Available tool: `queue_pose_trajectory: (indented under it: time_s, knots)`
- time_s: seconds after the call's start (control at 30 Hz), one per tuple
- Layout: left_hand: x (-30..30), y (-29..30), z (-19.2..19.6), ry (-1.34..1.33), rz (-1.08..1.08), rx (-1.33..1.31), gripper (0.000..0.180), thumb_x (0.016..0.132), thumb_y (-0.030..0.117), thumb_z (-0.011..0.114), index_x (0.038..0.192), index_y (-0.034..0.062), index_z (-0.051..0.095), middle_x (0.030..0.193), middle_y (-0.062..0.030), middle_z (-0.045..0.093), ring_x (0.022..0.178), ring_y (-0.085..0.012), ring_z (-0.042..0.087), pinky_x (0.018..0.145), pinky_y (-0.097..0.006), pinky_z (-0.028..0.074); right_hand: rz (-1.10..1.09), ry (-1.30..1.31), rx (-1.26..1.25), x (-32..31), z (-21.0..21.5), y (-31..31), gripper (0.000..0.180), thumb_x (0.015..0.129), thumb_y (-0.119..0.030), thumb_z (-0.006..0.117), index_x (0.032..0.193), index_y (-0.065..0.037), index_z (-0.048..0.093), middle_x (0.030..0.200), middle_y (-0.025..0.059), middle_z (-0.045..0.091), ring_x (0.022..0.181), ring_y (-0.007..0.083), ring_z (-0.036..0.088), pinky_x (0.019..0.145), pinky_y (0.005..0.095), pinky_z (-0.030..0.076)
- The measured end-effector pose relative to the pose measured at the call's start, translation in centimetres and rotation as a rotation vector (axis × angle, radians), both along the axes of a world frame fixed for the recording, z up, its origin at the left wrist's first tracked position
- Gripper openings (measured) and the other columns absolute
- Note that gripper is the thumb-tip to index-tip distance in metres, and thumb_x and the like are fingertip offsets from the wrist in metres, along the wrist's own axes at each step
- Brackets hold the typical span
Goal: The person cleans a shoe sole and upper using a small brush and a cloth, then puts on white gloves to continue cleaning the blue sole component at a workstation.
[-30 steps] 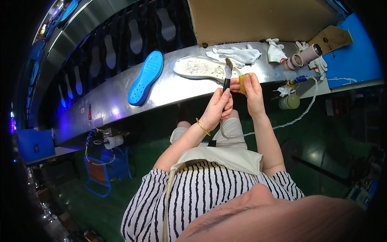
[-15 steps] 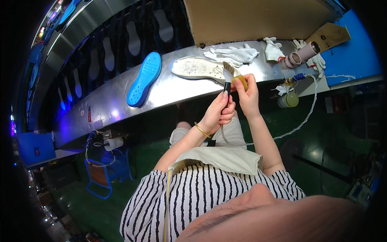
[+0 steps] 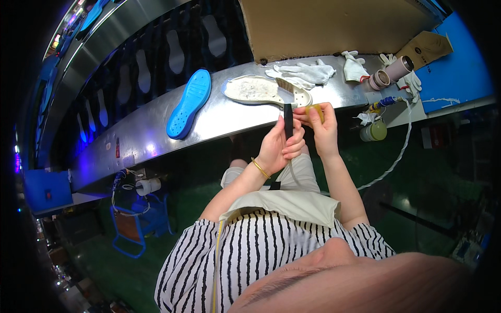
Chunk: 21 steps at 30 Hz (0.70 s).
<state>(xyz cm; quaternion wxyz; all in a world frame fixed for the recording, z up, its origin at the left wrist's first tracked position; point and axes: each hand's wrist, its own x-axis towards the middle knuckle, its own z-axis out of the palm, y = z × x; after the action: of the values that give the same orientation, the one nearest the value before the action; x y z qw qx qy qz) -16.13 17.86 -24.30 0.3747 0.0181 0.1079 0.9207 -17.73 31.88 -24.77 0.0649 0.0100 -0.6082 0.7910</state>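
Observation:
My left hand (image 3: 279,146) grips a brush (image 3: 287,107) by its black handle, bristles up and tilted toward the bench. My right hand (image 3: 321,128) is closed on a small yellow piece (image 3: 316,110) right beside the brush. Both hands hover just in front of the metal bench edge (image 3: 219,125). Right behind them on the bench lies a pale shoe sole (image 3: 261,89), inner side up. A blue sole (image 3: 190,103) lies further left on the same bench.
White gloves (image 3: 305,73) and a rag (image 3: 355,68) lie behind the pale sole. Tape rolls (image 3: 391,73) and a small jar (image 3: 374,130) are at the right, with a white cord (image 3: 402,141) hanging. A cardboard sheet (image 3: 334,26) leans at the back. A blue stool (image 3: 138,229) stands lower left.
Both hands stayed together in front of the bench. The brush has tipped upward so its bristles now reach over the pale sole's edge.

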Motion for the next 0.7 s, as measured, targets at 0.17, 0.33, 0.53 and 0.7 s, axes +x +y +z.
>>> queue_pose_trajectory:
  time_s: [0.17, 0.33, 0.53, 0.7]
  knots:
    - [0.1, 0.5, -0.3, -0.020, 0.119, -0.239, 0.034, 0.097, 0.035, 0.035, 0.105, 0.0043, 0.045, 0.073, -0.0016, 0.037, 0.054, -0.0093, 0.034, 0.049, -0.020, 0.031, -0.083, -0.102, -0.045, 0.2, -0.2, 1.5, 0.019, 0.094, -0.019, 0.048, 0.093, -0.002, 0.041, 0.081, 0.0105, 0.058, 0.067, 0.0141, 0.060, 0.064, 0.0249, 0.051]
    - [0.2, 1.1, -1.1, 0.130, 0.200, -0.492, 0.021, 0.093, 0.021, 0.049, 0.102, 0.0030, 0.045, 0.084, -0.0067, 0.053, 0.068, -0.0160, 0.059, 0.067, -0.030, 0.054, -0.013, -0.044, 0.001, 0.5, -0.3, 1.7, 0.018, 0.092, -0.018, 0.052, 0.093, -0.003, 0.043, 0.082, 0.0088, 0.058, 0.066, 0.0110, 0.058, 0.063, 0.0220, 0.049]
    - [0.6, 1.8, -0.1, 0.131, 0.263, -0.640, 0.018, 0.093, 0.019, 0.050, 0.100, 0.0042, 0.042, 0.079, -0.0079, 0.057, 0.055, -0.0154, 0.058, 0.054, -0.025, 0.051, 0.003, 0.137, 0.197, 0.2, 0.8, 0.6, 0.014, 0.087, -0.011, 0.058, 0.093, -0.002, 0.049, 0.083, 0.0070, 0.060, 0.073, 0.0115, 0.058, 0.064, 0.0234, 0.046]
    - [0.9, 1.6, -0.7, 0.305, 0.172, -0.716, 0.018, 0.094, 0.020, 0.048, 0.102, 0.0082, 0.037, 0.060, -0.0015, 0.048, 0.040, -0.0071, 0.042, 0.038, -0.018, 0.033, -0.081, 0.277, 0.679, -0.7, 0.9, 0.1, 0.019, 0.080, -0.004, 0.063, 0.088, -0.001, 0.046, 0.075, 0.0120, 0.059, 0.063, 0.0170, 0.058, 0.056, 0.0272, 0.045]
